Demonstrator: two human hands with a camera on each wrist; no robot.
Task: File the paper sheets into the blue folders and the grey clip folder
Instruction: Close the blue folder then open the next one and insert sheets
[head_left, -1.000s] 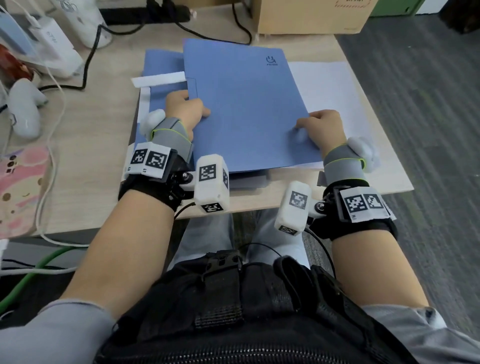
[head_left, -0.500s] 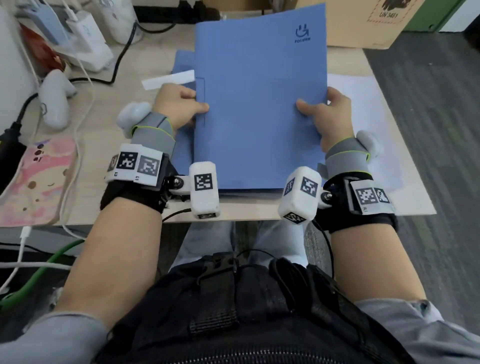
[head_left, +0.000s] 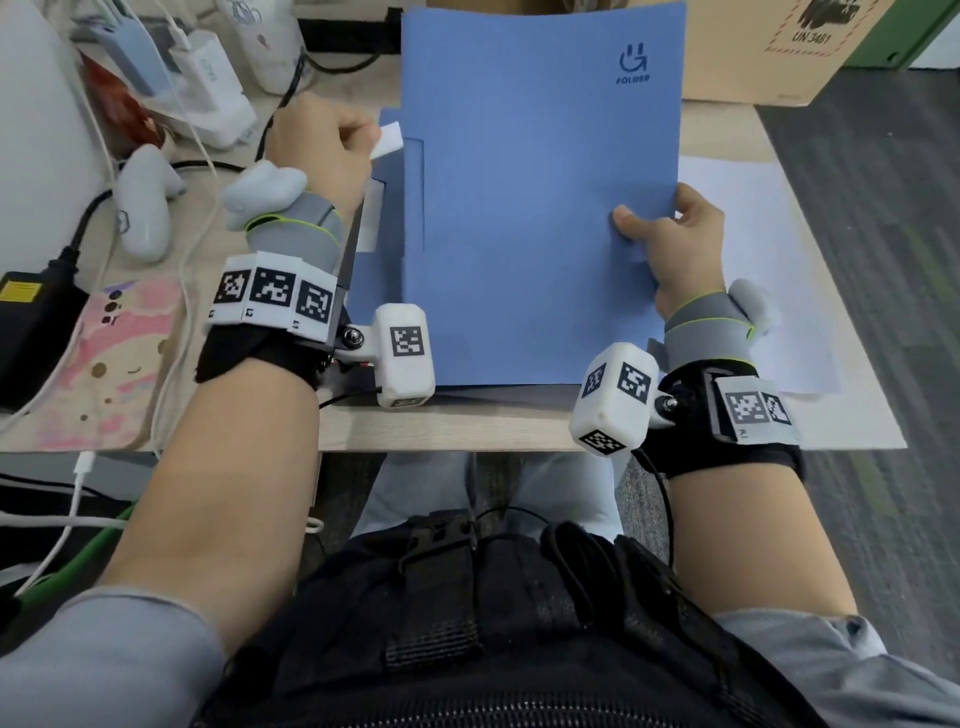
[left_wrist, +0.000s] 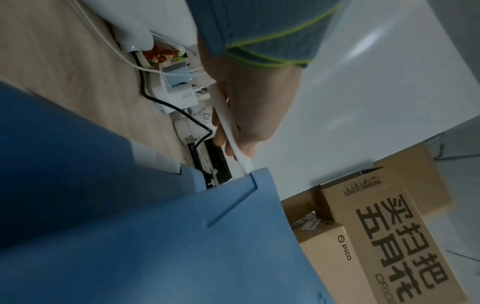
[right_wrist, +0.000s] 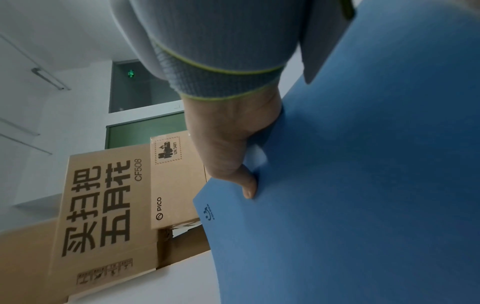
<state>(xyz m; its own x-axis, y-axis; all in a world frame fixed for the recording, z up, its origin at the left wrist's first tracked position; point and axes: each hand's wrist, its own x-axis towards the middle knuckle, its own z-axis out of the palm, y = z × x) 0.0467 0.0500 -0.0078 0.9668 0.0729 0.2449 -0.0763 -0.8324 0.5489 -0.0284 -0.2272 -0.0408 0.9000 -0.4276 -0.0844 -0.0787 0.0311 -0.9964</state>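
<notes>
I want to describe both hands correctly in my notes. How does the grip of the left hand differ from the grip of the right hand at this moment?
The left hand pinches a thin white strip at the top left corner of the raised blue card folder; the right hand grips the folder's right edge itself, thumb on the front. The left hand is higher than the right hand. Both wear grey wrist cuffs and marker bands.

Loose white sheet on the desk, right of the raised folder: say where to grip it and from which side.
Grip the white sheet at its near right corner, coming from the right. It lies flat on the desk, so sliding that corner past the desk edge should let a thumb and finger pinch it; the blue folder and right hand block its left side.
</notes>
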